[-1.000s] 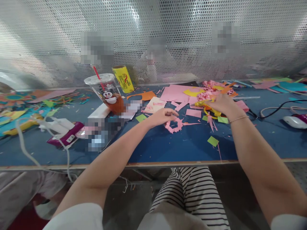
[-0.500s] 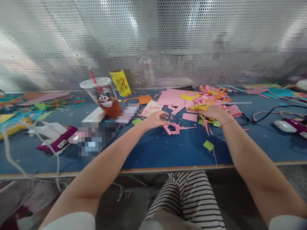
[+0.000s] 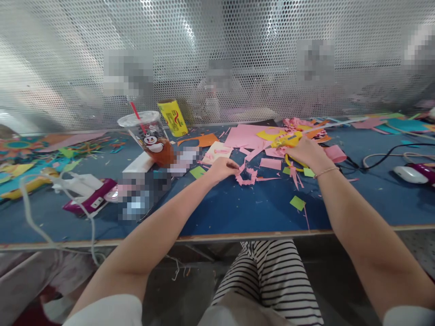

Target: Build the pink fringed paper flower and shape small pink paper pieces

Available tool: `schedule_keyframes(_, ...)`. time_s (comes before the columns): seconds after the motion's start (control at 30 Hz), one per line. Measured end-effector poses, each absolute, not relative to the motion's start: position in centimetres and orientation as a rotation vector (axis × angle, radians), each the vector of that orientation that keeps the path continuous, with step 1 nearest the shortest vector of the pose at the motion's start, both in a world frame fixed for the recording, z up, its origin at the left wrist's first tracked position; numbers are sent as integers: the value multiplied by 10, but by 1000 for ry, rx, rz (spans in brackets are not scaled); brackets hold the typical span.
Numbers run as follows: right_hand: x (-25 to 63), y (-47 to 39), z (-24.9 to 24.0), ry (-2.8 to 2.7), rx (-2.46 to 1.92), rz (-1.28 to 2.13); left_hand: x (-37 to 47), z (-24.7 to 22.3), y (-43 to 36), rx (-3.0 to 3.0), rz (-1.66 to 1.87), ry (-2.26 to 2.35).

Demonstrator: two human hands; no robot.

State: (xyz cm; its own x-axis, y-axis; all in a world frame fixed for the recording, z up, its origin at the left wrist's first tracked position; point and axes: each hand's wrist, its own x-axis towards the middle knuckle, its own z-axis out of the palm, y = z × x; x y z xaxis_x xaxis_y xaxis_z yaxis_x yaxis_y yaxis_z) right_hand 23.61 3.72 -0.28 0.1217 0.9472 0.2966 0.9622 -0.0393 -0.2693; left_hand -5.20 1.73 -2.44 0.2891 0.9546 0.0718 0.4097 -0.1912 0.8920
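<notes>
On the blue table [image 3: 217, 219], a ring of fringed pink paper [image 3: 246, 182] lies in front of me. My left hand [image 3: 224, 169] is at its left side, fingertips pinched on a thin pink strip that rises from the ring's upper left. My right hand [image 3: 303, 149] is wrapped round a yellow glue gun [image 3: 287, 140], whose tip points left above pink paper scraps. A small pink rectangle [image 3: 271, 163] lies between the hands. Green squares [image 3: 297, 203] lie nearer the table's front edge.
A plastic cup [image 3: 152, 140] with a red straw stands at the left, beside a yellow roll [image 3: 174, 118]. Purple power strips [image 3: 90, 199] with cables are at both sides. Pink sheets [image 3: 243, 136] and a perforated metal panel [image 3: 217, 40] are behind.
My left fingers have closed on a strip at the ring and moved slightly away from its top. The glue gun has lifted a little with my right hand. The view has shifted slightly.
</notes>
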Motion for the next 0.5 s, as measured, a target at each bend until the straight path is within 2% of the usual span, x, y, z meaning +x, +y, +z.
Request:
schedule_keyframes(0.27, 195, 20, 2, -1843, -1692, -47, -54, -23, 20, 1532, 860, 1239)
schedule_keyframes(0.5, 181, 22, -13, -2053, -1635, -274, -53, -22, 17, 1493, 794, 1234)
